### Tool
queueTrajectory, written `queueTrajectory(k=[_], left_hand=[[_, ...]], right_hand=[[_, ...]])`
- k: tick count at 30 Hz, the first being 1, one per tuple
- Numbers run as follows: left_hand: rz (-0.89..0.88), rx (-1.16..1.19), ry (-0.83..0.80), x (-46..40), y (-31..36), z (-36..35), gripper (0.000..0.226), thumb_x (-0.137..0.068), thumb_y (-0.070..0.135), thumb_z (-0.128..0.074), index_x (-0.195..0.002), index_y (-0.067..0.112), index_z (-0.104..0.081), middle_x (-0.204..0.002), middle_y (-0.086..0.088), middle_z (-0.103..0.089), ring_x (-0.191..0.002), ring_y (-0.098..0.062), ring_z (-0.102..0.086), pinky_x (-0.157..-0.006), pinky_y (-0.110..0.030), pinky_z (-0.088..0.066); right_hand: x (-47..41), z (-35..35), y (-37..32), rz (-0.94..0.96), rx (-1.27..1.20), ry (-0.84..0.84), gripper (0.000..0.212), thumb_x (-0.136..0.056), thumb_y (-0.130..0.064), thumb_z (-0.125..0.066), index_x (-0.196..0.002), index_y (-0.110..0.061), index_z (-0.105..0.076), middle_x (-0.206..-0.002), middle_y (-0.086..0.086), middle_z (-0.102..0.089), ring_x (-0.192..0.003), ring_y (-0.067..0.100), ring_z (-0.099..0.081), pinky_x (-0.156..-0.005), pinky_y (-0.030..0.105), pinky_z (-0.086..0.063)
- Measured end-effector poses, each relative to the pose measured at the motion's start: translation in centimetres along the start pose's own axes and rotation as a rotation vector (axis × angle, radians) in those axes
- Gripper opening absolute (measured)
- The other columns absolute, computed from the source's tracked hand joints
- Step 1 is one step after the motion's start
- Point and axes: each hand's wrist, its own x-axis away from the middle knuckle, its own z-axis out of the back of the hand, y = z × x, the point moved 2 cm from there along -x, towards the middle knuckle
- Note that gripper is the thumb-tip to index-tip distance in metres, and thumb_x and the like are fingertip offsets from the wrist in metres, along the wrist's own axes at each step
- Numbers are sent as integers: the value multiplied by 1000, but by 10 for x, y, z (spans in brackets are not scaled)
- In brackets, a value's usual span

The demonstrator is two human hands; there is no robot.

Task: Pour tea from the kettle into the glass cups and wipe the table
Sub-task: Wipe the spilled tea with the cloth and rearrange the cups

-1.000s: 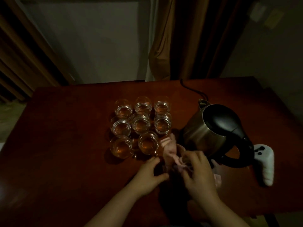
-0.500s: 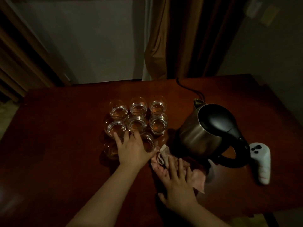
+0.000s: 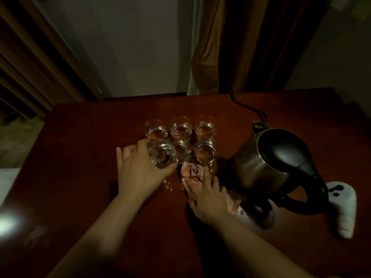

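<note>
Several small glass cups (image 3: 205, 129) with amber tea stand in rows on the dark red-brown table (image 3: 84, 137). My left hand (image 3: 138, 171) holds one glass cup (image 3: 163, 156) lifted above the table at the cluster's near left. My right hand (image 3: 206, 195) presses flat on a pink cloth (image 3: 191, 171) lying on the table just in front of the cups. Small wet drops glint on the wood between my hands. The steel kettle (image 3: 259, 163) with a black lid and handle stands to the right, close to my right hand.
A black cord (image 3: 247, 109) runs from behind the kettle to the table's far edge. A white controller (image 3: 345, 209) lies at the right, near the kettle handle. Brown curtains (image 3: 230, 47) and a wall rise behind the table. A bright glare spot sits at the near left.
My left hand has closed on a front cup and lifted it off the table. My right hand has slid the pink cloth forward, toward the spot under the raised cup.
</note>
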Motion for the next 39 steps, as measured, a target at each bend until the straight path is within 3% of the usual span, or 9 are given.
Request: queueTrajectory(k=[9, 13, 18, 21, 24, 27, 32, 36, 39], left_hand=[[23, 56, -26, -2, -3, 15, 89, -58, 53, -79, -129, 15, -42, -124, -10, -54, -125, -26, -36, -116, -44, -16], [1, 111, -96, 5, 11, 2, 89, -58, 53, -79, -130, 20, -39, -127, -8, -50, -125, -24, -35, -109, -40, -26], [-29, 105, -181, 14, 18, -29, 89, -60, 61, -73, -131, 22, -36, -128, -6, -50, -126, -22, -34, -107, -38, -24], [-23, 95, -186, 19, 17, -41, 91, -60, 63, -72, -133, 21, -36, -128, -7, -51, -126, -23, -35, -107, -37, -23], [-18, 64, -192, 23, 14, -52, 92, -62, 62, -71, -135, 20, -34, -128, -6, -51, -127, -22, -34, -109, -38, -21], [-53, 16, -174, 26, 12, -59, 89, -62, 62, -70, -133, 20, -36, -127, -5, -53, -126, -23, -35, -111, -39, -19], [-109, -60, -166, 27, 6, -66, 89, -62, 60, -72, -132, 15, -39, -129, -9, -53, -130, -26, -36, -115, -41, -13], [-130, -109, -178, 28, 2, -74, 91, -61, 66, -69, -129, 12, -42, -129, -11, -54, -131, -27, -36, -116, -44, -14], [-133, -127, -145, 29, 1, -78, 91, -59, 70, -68, -124, 9, -47, -124, -16, -57, -127, -32, -39, -112, -46, -23]], right_hand=[[5, -6, -30, 285, 133, -19, 54, -90, -32, -44, -140, -39, -27, -159, 12, -2, -134, 43, -21, -102, 57, -23], [39, -20, -9, 325, 216, -104, 43, -69, -45, -47, -112, -51, -52, -135, 2, -56, -92, 30, -64, -61, 44, -51], [71, -29, 28, 181, 192, -5, 49, -66, -58, -44, -114, -52, -53, -127, 1, -64, -74, 24, -67, -50, 36, -53], [61, -20, 37, -50, 97, 113, 55, -68, -56, -49, -121, -43, -53, -127, 7, -62, -81, 28, -65, -56, 42, -54], [39, -21, 35, -202, -41, 165, 57, -85, -45, -42, -140, -33, -32, -142, 13, -38, -104, 37, -52, -81, 45, -47], [33, -40, 37, -121, 18, 117, 62, -85, -41, -25, -145, -28, -14, -150, 15, -28, -118, 40, -41, -86, 45, -39], [77, -36, 31, 66, -259, 21, 44, -86, -38, -45, -130, -39, -45, -149, 2, -31, -123, 28, -42, -92, 36, -42], [77, 5, 48, -25, -677, -24, 41, -89, -32, -52, -128, -43, -47, -124, -3, -49, -114, 12, -47, -102, 35, -39], [82, 23, 68, -125, -385, 66, 50, -91, -32, -47, -137, -46, -33, -146, 1, -34, -131, 25, -34, -107, 37, -32]])
